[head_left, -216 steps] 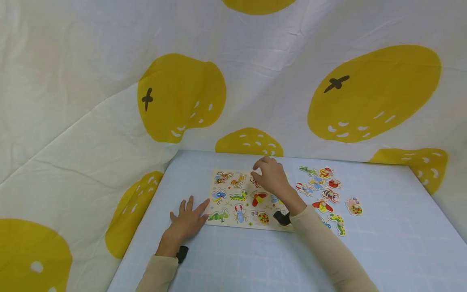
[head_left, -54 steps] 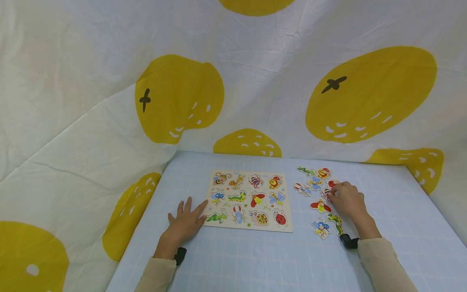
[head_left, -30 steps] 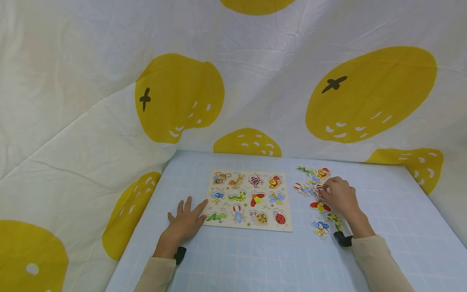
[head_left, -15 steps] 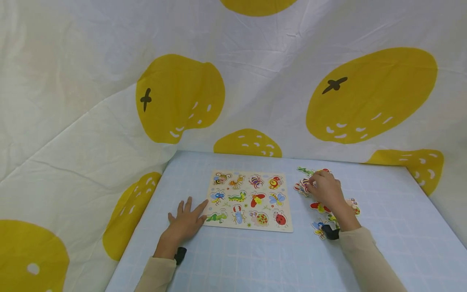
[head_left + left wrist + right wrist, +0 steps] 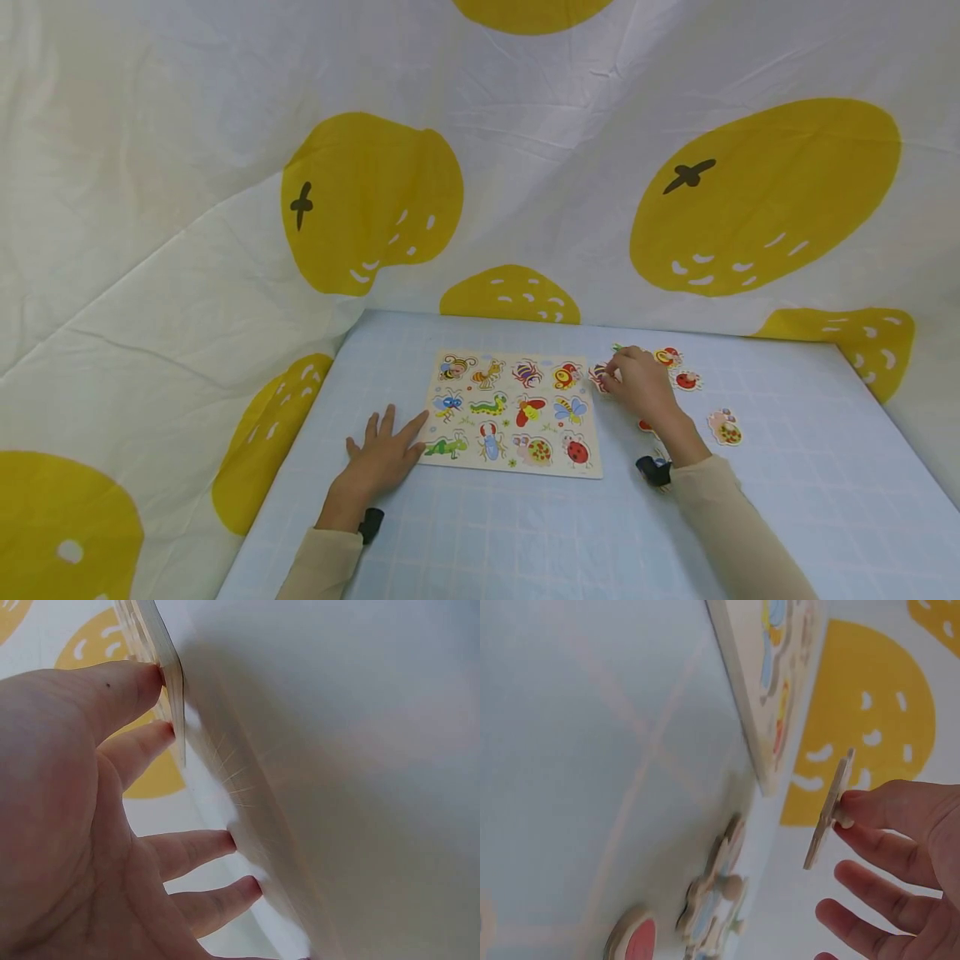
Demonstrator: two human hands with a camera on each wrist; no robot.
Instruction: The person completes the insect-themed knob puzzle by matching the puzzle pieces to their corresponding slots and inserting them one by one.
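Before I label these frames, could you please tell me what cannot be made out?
Head: most of a green-tipped piece, hidden by the right hand.
Right wrist: the printed face of the held piece, seen edge-on.
Left wrist: much of the board, cut off by the top edge.

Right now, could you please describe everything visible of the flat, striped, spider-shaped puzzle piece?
The thin, striped spider piece has dark and pale bands, reddish legs and wood-like edges. The right hand pinches a small rounded knob on its printed upper face and hides part of it. It is held above the pale blue table, near the upper right corner of the pale wooden board, touching neither.
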